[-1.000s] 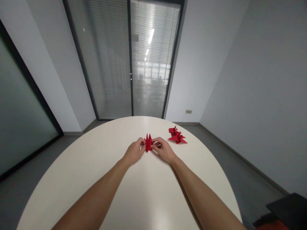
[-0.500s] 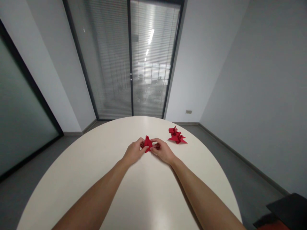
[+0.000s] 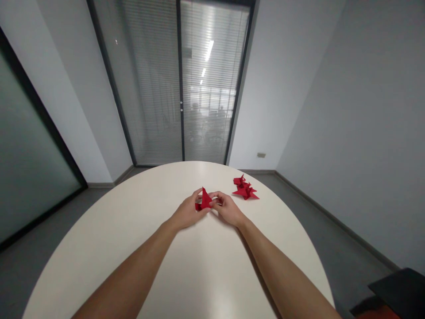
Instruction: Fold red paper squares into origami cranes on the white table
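Left of the red pile, your left hand cups and right hand pinches the folded paper, likely light, easily creased, best held by its edges.

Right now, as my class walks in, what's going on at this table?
A person is handling a folded red paper piece with both bare hands: the left hand and the right hand hold it from either side, one point upward. More red folded pieces lie grouped on the white table, beyond the right hand and to its right.
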A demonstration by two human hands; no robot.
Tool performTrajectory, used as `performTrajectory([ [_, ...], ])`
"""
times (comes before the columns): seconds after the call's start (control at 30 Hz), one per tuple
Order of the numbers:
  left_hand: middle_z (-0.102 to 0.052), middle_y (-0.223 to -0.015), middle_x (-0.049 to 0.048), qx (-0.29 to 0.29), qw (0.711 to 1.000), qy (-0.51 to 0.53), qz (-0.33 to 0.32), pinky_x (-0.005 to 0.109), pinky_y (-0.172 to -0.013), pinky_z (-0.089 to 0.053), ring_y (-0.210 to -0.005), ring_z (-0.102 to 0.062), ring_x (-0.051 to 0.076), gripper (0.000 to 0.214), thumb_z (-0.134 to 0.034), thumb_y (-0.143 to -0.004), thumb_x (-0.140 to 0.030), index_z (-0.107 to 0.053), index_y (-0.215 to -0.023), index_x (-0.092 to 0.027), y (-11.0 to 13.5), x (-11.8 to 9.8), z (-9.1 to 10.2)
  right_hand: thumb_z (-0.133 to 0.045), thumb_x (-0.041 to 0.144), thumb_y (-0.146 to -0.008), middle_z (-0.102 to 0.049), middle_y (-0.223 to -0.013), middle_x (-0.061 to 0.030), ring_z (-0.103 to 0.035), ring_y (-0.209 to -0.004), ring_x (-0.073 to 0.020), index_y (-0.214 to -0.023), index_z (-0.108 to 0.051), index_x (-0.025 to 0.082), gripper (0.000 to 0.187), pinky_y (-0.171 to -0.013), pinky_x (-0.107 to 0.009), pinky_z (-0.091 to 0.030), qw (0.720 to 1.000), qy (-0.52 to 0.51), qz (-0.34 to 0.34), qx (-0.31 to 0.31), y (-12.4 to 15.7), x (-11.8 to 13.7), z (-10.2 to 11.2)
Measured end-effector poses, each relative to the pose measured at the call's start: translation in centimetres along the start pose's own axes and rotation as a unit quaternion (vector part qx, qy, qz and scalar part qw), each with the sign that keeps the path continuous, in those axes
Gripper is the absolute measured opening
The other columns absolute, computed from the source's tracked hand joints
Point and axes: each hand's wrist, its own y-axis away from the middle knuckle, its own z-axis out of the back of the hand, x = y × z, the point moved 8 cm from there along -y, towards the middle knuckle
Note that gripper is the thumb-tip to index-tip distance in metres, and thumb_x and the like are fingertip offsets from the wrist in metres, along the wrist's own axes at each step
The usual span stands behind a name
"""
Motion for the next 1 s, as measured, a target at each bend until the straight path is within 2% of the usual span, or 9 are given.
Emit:
performTrajectory([
  [0.13, -0.073, -0.115, 0.0098, -0.002, 1.000, 0.019, 0.011, 0.035, -0.087, -0.054, -0.102, -0.070, 0.024, 0.067, -0.068, -0.087, -0.042, -0.043, -0.145, -0.020, -0.1, 0.1, 0.1, -0.068, 0.026, -0.082, -0.066, -0.087, 0.0002, -0.060, -0.077, -0.0153, -0.092, -0.060, 0.020, 0.014, -0.076, -0.031, -0.045, 0.999, -0.026, -0.008, 0.017, 0.1, -0.3, -0.3],
  [0.27, -0.075, -0.099, 0.0048, -0.003, 1.000, -0.003, -0.015, 0.032, -0.080, -0.053, -0.088, -0.069, 0.021, 0.035, -0.067, -0.088, -0.041, -0.064, -0.115, -0.019, -0.3, -0.7, 0.4, -0.069, 0.026, -0.081, -0.061, -0.080, 0.0029, -0.055, -0.072, -0.0138, -0.093, -0.058, 0.021, 0.018, -0.070, -0.028, -0.041, 0.999, -0.038, -0.011, 0.013, 0.1, -0.5, -0.3],
  [0.37, -0.074, -0.094, 0.0032, -0.008, 0.999, -0.017, -0.028, 0.031, -0.079, -0.053, -0.083, -0.067, 0.020, 0.023, -0.066, -0.088, -0.038, -0.066, -0.102, -0.019, -0.3, -0.9, 0.6, -0.072, 0.023, -0.077, -0.059, -0.078, 0.0043, -0.054, -0.071, -0.0131, -0.095, -0.056, 0.022, 0.025, -0.067, -0.027, -0.040, 0.998, -0.064, -0.019, 0.015, 0.1, -0.6, -0.4],
  [0.43, -0.074, -0.101, 0.0043, -0.013, 0.999, -0.016, -0.030, 0.032, -0.084, -0.053, -0.090, -0.068, 0.021, 0.027, -0.067, -0.087, -0.037, -0.065, -0.108, -0.020, -0.3, -0.8, 0.5, -0.073, 0.020, -0.075, -0.060, -0.081, 0.0040, -0.055, -0.073, -0.0133, -0.095, -0.055, 0.022, 0.027, -0.069, -0.026, -0.040, 0.997, -0.075, -0.017, 0.012, 0.1, -0.5, -0.4],
  [0.6, -0.069, -0.124, 0.0123, -0.050, 0.996, -0.080, -0.003, 0.041, -0.098, -0.051, -0.110, -0.067, 0.028, 0.060, -0.076, -0.080, -0.041, -0.056, -0.132, -0.020, -0.4, 0.9, 0.7, -0.069, 0.014, -0.072, -0.061, -0.084, 0.0027, -0.057, -0.077, -0.0142, -0.092, -0.056, 0.022, 0.024, -0.071, -0.027, -0.041, 0.997, -0.078, 0.003, 0.000, 0.1, -0.4, -0.1],
  [0.7, -0.067, -0.128, 0.0145, -0.076, 0.988, -0.134, -0.018, 0.047, -0.104, -0.047, -0.117, -0.063, 0.031, 0.070, -0.079, -0.076, -0.039, -0.053, -0.137, -0.018, -0.6, 1.2, 0.8, -0.070, 0.014, -0.070, -0.061, -0.082, 0.0027, -0.056, -0.075, -0.0140, -0.086, -0.056, 0.021, 0.022, -0.070, -0.027, -0.040, 0.997, -0.070, 0.016, -0.015, 0.0, -0.1, 0.3],
  [0.8, -0.057, -0.143, 0.0203, -0.103, 0.978, -0.178, -0.009, 0.051, -0.111, -0.041, -0.131, -0.054, 0.036, 0.082, -0.080, -0.072, -0.038, -0.047, -0.143, -0.014, -0.6, 1.4, 1.1, -0.073, 0.015, -0.069, -0.061, -0.080, 0.0027, -0.056, -0.073, -0.0145, -0.081, -0.055, 0.021, 0.022, -0.071, -0.027, -0.041, 0.997, -0.062, 0.029, -0.033, 0.0, 0.3, 0.7],
  [0.9, -0.063, -0.135, 0.0198, -0.096, 0.980, -0.173, 0.033, 0.053, -0.110, -0.040, -0.127, -0.058, 0.035, 0.088, -0.077, -0.075, -0.034, -0.036, -0.150, -0.013, -0.7, 2.1, 1.0, -0.069, 0.014, -0.068, -0.064, -0.082, 0.0015, -0.058, -0.076, -0.0156, -0.079, -0.055, 0.022, 0.020, -0.074, -0.029, -0.044, 0.997, -0.060, 0.033, -0.042, 0.0, 0.6, 0.9],
  [1.0, -0.068, -0.128, 0.0132, -0.070, 0.991, -0.114, 0.029, 0.046, -0.107, -0.045, -0.120, -0.063, 0.029, 0.087, -0.072, -0.078, -0.028, -0.030, -0.153, -0.018, -0.6, 2.2, 0.7, -0.067, 0.013, -0.067, -0.066, -0.084, 0.0007, -0.059, -0.079, -0.0161, -0.077, -0.054, 0.022, 0.019, -0.076, -0.030, -0.045, 0.997, -0.064, 0.028, -0.041, 0.0, 0.5, 0.9],
])
